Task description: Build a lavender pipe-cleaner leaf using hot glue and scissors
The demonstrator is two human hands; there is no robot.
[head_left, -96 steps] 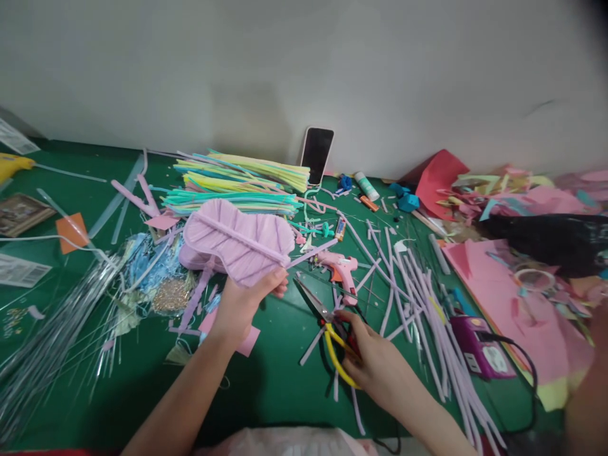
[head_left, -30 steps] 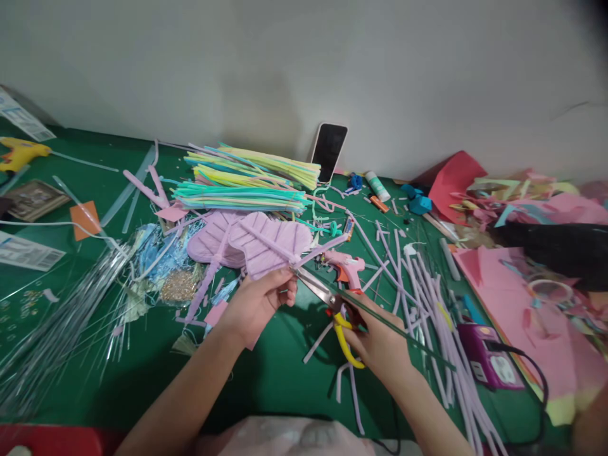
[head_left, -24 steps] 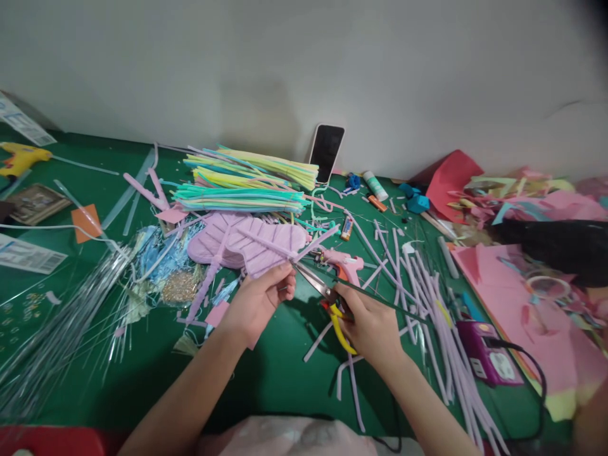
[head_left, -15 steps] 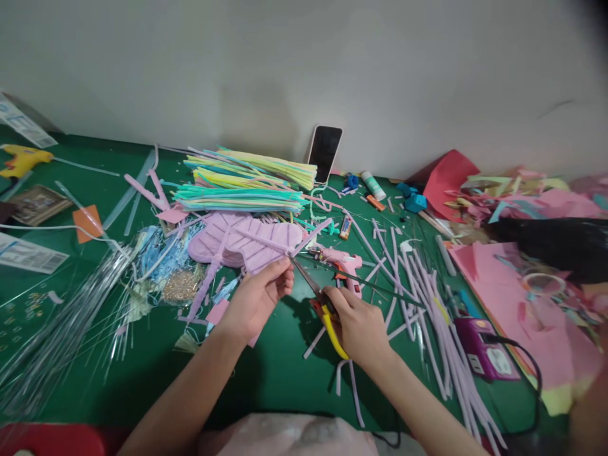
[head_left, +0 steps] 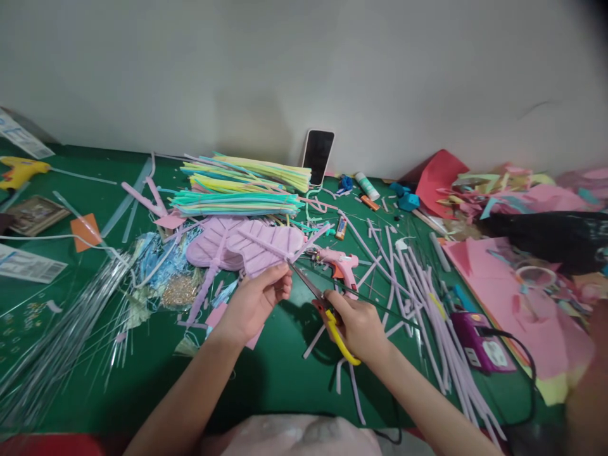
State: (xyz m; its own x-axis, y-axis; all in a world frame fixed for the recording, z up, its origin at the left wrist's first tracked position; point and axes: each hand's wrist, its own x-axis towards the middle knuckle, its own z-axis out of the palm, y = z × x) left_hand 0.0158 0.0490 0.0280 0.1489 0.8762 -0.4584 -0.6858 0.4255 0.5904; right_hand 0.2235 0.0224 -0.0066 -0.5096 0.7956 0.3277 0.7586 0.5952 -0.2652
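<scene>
My left hand [head_left: 254, 301] pinches the lower edge of a lilac wing-shaped piece [head_left: 270, 244], which looks made of pipe cleaners laid side by side. Yellow-handled scissors [head_left: 341, 339] are gripped in my right hand [head_left: 358, 323]. Their narrow metal blades point up and left, with the tips close to my left fingertips and the piece's edge. Whether the tips touch it I cannot tell. A second lilac wing [head_left: 204, 244] lies against the first on the left, with a lilac stem [head_left: 204, 294] running down from it.
Bundled coloured pipe cleaners [head_left: 237, 202] lie behind the wings, near a leaning phone [head_left: 318, 155]. A pink glue gun [head_left: 338, 263] rests beyond the scissors. Loose lilac pipe cleaners [head_left: 441, 335] and a purple device [head_left: 479, 342] with a cable are right; a yellow glue gun [head_left: 21, 171] is far left.
The view has shifted slightly. The scissors' yellow handle has swung a little outward to the right, while my left hand keeps its pinch on the lilac piece.
</scene>
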